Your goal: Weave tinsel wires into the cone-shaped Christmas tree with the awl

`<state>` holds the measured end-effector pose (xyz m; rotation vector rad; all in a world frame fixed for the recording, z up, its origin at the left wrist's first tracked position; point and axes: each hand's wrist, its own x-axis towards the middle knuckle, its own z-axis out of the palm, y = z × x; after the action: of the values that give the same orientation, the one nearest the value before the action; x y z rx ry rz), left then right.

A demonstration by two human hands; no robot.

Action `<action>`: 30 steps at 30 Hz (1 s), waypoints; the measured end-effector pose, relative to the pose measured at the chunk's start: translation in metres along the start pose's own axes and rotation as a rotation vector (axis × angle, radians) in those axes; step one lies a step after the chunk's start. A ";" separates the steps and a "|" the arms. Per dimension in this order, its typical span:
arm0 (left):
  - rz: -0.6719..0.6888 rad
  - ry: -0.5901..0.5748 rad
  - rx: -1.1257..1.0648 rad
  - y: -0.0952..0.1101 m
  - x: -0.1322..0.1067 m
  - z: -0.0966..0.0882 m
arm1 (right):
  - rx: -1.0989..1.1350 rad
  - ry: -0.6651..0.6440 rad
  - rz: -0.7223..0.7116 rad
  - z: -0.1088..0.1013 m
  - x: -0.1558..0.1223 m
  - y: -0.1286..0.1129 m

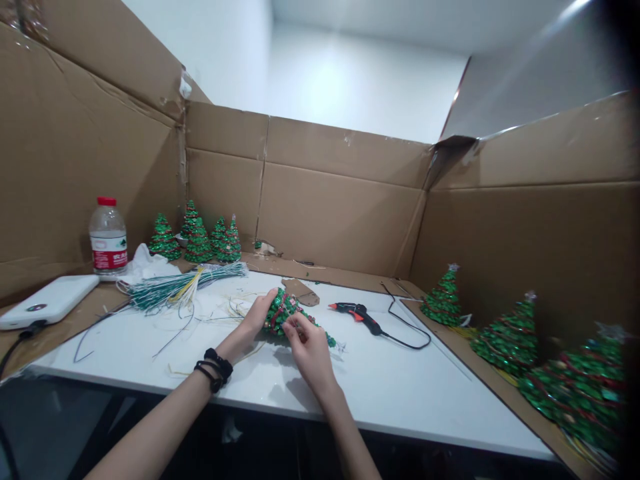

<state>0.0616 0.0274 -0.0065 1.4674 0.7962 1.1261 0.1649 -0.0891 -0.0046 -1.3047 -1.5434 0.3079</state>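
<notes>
A small green Christmas tree (278, 319) with red trim lies tipped on its side above the white board, its star (341, 347) pointing right. My left hand (257, 321) is wrapped round the tree's base end. Close against the tree's side, my right hand (306, 343) has thumb and fingers pinched together; what sits between the fingertips is too small to make out. A black and orange glue gun (361, 316) rests on the board to the right of my hands, its cord running off behind it. Left of my hands lies a bundle of green and yellow wires (185, 285).
Several decorated trees (199, 241) stand at the back left, and 3 more trees (507, 337) line the right edge. A red-capped bottle (108, 237) and a white power bank (49, 302) are at left. Cardboard walls (345, 193) enclose the white board (400, 393). A cardboard scrap (301, 292) lies behind my hands.
</notes>
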 end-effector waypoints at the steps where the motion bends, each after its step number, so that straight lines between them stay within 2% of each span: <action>1: -0.003 0.003 0.012 0.000 0.000 0.000 | 0.014 0.016 -0.006 0.002 0.000 -0.001; 8: -0.004 0.020 -0.009 0.005 -0.004 0.002 | 0.142 0.154 0.077 -0.002 0.003 0.011; 15: 0.062 0.013 0.054 0.001 -0.007 0.004 | 0.080 0.139 0.121 -0.005 0.006 0.024; 24: 0.268 0.202 0.443 0.004 -0.008 -0.002 | 0.152 0.154 0.137 -0.004 0.006 0.028; 26: 0.265 0.262 0.488 0.006 -0.010 -0.003 | 0.160 0.154 0.136 -0.005 0.006 0.028; 30: 0.197 0.302 0.514 0.010 -0.014 -0.002 | 0.167 0.148 0.121 -0.005 0.006 0.025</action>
<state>0.0540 0.0137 -0.0001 1.8529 1.2393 1.3792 0.1844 -0.0769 -0.0179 -1.2626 -1.2900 0.3987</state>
